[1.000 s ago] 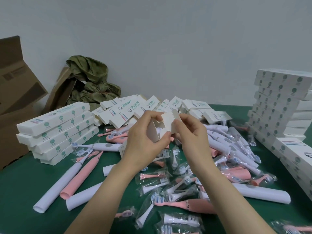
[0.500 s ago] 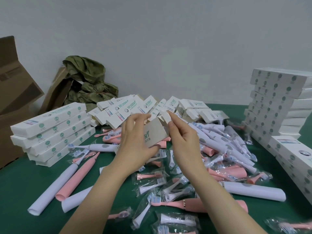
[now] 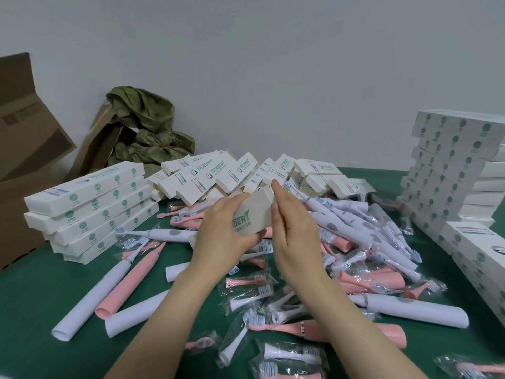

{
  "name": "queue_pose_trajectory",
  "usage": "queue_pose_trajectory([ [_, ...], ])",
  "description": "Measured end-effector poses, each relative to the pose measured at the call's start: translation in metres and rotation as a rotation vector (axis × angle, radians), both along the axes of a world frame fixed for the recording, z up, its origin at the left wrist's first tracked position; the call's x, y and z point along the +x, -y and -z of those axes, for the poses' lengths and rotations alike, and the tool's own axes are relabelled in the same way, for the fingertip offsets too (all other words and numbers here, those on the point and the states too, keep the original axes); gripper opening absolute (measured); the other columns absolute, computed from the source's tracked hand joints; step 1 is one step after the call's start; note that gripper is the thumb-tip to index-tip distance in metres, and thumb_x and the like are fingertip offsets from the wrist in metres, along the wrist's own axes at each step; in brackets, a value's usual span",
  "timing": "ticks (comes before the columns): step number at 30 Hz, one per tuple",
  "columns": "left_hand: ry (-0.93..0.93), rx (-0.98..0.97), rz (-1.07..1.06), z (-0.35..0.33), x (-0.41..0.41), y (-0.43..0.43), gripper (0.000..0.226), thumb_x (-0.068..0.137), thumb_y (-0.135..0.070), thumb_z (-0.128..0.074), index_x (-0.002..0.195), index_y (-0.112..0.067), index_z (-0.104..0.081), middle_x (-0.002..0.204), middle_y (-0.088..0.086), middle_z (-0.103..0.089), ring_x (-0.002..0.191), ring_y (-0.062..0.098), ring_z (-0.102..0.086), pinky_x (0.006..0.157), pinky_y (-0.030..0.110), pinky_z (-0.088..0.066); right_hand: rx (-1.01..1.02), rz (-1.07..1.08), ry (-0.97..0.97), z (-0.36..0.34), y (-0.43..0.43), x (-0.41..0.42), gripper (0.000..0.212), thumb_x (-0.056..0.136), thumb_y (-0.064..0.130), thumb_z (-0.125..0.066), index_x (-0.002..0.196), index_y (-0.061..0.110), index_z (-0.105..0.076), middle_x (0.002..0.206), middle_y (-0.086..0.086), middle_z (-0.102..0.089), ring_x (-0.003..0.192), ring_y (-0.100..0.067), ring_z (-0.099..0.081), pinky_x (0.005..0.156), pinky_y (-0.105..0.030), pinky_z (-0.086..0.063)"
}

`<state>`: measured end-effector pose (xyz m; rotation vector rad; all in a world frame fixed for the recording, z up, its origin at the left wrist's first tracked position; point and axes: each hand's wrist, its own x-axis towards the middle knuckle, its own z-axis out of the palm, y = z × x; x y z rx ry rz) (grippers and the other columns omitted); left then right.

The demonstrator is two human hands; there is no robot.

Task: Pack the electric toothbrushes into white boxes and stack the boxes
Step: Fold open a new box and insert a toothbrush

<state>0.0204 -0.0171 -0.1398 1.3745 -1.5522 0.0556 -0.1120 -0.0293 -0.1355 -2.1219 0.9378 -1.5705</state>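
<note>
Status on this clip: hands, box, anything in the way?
Left hand grips white printed cardboard box. Right hand flat against its end, fingers straight. Nothing blocking.

white box (image 3: 255, 214): tilted, gripped aloft | toothbrushes (image 3: 131, 283): pink, white, strewn beneath | left stack (image 3: 90, 206), right stack (image 3: 448, 170): boxes

White boxes (image 3: 90, 198) bear green dots (toothbrushes (image 3: 131, 280) pink or white) on green table (image 3: 41, 310).

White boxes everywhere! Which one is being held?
The box in the middle: the left hand grips it, the right hand touches its end. The others lie stacked or heaped on the table.
</note>
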Motion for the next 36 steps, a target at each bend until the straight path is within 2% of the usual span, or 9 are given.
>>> queue_pose_trajectory([
  [8,-0.027,0.036,0.0,0.005,0.0,0.0,0.064,0.068,-0.02,-0.081,0.126,-0.024,-0.057,0.105,-0.011,-0.051,0.103,0.015,-0.049,0.086,0.03,-0.042,-0.074,0.018,-0.165,0.01,-0.003,0.002,0.047,0.098,0.013,-0.037,0.142,-0.002,-0.034,0.146,-0.01,-0.034,0.135,-0.013,-0.024,0.108,-0.001,-0.006],
  [10,0.0,0.077,0.023,0.004,-0.002,0.001,0.068,0.068,-0.022,-0.08,0.131,-0.025,-0.053,0.111,-0.008,-0.051,0.107,0.015,-0.047,0.091,0.031,-0.041,-0.05,0.025,-0.134,0.01,-0.002,0.0,0.044,0.098,0.007,-0.04,0.141,-0.003,-0.037,0.146,-0.017,-0.038,0.135,-0.018,-0.03,0.107,0.0,-0.01],
  [13,0.202,0.161,0.0,0.003,-0.008,0.0,0.086,0.067,-0.03,-0.08,0.141,-0.024,-0.036,0.126,-0.006,-0.044,0.117,0.012,-0.038,0.096,0.03,-0.035,0.031,0.102,0.04,0.006,-0.001,-0.01,0.04,0.099,0.007,-0.042,0.139,0.005,-0.044,0.14,-0.006,-0.048,0.132,-0.017,-0.041,0.103,-0.004,-0.023],
  [18,0.379,0.113,-0.134,-0.022,0.002,-0.01,0.055,0.077,-0.029,-0.072,0.124,-0.025,-0.043,0.105,-0.008,-0.049,0.1,0.013,-0.048,0.069,0.027,-0.028,0.133,0.078,0.305,-0.01,-0.003,-0.022,0.036,0.101,0.023,-0.039,0.136,0.027,-0.048,0.13,0.023,-0.049,0.118,0.011,-0.043,0.09,0.005,-0.029],
  [22,0.291,0.049,-0.23,-0.083,0.046,-0.008,0.046,0.07,-0.03,-0.078,0.106,-0.022,-0.051,0.097,-0.004,-0.055,0.088,0.017,-0.051,0.061,0.03,-0.036,0.29,0.028,0.439,-0.006,-0.001,-0.021,0.025,0.103,0.029,-0.03,0.121,0.03,-0.048,0.115,0.014,-0.059,0.108,-0.003,-0.058,0.094,-0.025,-0.044],
  [24,0.262,0.197,-0.42,-0.114,0.084,-0.003,0.047,0.068,-0.035,-0.08,0.1,-0.015,-0.053,0.098,0.002,-0.055,0.086,0.021,-0.054,0.061,0.032,-0.043,0.383,0.091,0.304,0.003,0.003,-0.021,0.022,0.102,0.024,-0.036,0.117,0.021,-0.051,0.109,0.006,-0.06,0.104,-0.015,-0.059,0.092,-0.033,-0.044],
  [27,0.32,0.491,-0.654,-0.143,0.14,-0.003,0.045,0.071,-0.04,-0.079,0.09,-0.011,-0.051,0.082,0.002,-0.051,0.069,0.018,-0.05,0.05,0.029,-0.034,0.504,0.166,-0.039,0.025,0.008,-0.021,0.022,0.096,0.013,-0.049,0.116,0.01,-0.057,0.101,0.0,-0.058,0.091,-0.017,-0.053,0.077,-0.028,-0.036],
  [31,0.374,0.712,-0.746,-0.147,0.195,-0.004,0.046,0.074,-0.037,-0.079,0.1,-0.01,-0.051,0.079,0.0,-0.049,0.067,0.016,-0.049,0.054,0.029,-0.04,0.525,0.139,-0.309,0.031,0.006,-0.019,0.014,0.09,0.008,-0.055,0.097,0.018,-0.062,0.094,-0.001,-0.067,0.073,-0.01,-0.054,0.064,-0.021,-0.035],
  [36,0.15,0.843,-0.759,-0.131,0.238,-0.005,0.054,0.069,-0.044,-0.082,0.094,-0.008,-0.05,0.081,0.004,-0.055,0.069,0.017,-0.055,0.052,0.028,-0.041,0.429,0.097,-0.504,0.029,0.005,-0.008,0.016,0.086,0.008,-0.057,0.099,0.015,-0.062,0.09,0.0,-0.055,0.081,-0.014,-0.049,0.075,-0.023,-0.033],
])
